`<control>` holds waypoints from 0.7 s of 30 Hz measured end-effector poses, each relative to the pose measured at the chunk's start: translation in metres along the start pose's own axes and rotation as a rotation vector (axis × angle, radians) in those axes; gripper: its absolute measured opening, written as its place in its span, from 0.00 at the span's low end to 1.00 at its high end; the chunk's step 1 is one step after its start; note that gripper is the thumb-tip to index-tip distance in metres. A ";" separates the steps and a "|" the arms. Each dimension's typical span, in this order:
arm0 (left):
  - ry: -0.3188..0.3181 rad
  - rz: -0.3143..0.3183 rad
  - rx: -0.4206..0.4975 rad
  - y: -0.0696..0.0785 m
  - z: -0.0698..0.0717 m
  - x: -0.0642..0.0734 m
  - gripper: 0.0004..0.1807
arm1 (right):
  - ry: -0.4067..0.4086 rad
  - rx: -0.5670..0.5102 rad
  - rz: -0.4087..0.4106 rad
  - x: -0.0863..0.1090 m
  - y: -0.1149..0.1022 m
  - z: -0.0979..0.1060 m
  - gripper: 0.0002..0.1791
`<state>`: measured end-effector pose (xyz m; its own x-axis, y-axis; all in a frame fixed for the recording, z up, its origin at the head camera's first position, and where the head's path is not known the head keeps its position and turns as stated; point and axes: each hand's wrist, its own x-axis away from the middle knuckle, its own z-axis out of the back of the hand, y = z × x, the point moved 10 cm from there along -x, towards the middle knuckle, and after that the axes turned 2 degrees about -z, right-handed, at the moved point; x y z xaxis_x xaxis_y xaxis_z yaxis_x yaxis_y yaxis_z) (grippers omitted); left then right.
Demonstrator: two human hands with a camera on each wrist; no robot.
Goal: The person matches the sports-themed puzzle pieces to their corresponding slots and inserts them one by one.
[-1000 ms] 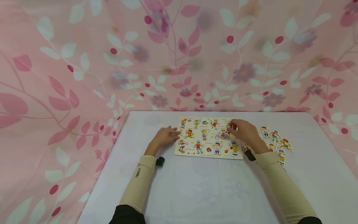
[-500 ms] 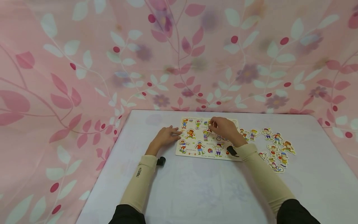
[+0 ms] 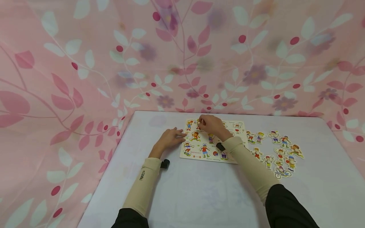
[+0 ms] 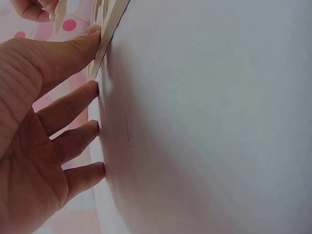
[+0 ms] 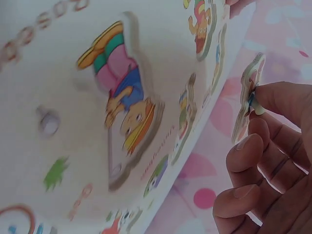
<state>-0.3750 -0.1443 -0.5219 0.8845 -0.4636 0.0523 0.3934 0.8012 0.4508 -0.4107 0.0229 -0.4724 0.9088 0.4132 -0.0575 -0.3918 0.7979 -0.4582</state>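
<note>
cream board (image 3: 203,139) has figure-shaped recesses (image 5: 124,87); right hand (image 3: 212,125) pinches a piece (image 5: 245,95) above.

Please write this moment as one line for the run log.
left hand: touching puzzle board edge; right hand: pinching puzzle piece above board; loose pieces: on table, right of board

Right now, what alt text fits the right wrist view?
A right hand pinches a thin, wavy-edged puzzle piece, seen nearly edge-on, beside a flat cream board bearing colourful cartoon children; pink patterned cloth shows behind.
</note>
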 end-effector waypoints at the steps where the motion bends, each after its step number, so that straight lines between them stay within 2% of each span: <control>1: 0.000 0.003 0.002 0.000 0.000 0.000 0.20 | -0.004 -0.005 0.001 -0.003 -0.002 -0.002 0.10; 10: 0.016 -0.014 0.028 0.002 0.001 0.000 0.19 | -0.063 0.009 -0.014 -0.028 -0.009 -0.025 0.09; 21: 0.019 0.007 0.015 0.001 0.001 0.000 0.18 | -0.085 0.006 -0.016 -0.045 -0.014 -0.045 0.09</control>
<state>-0.3751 -0.1438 -0.5203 0.8921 -0.4501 0.0384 0.3831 0.7988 0.4639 -0.4398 -0.0266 -0.5029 0.8994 0.4363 0.0256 -0.3786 0.8071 -0.4531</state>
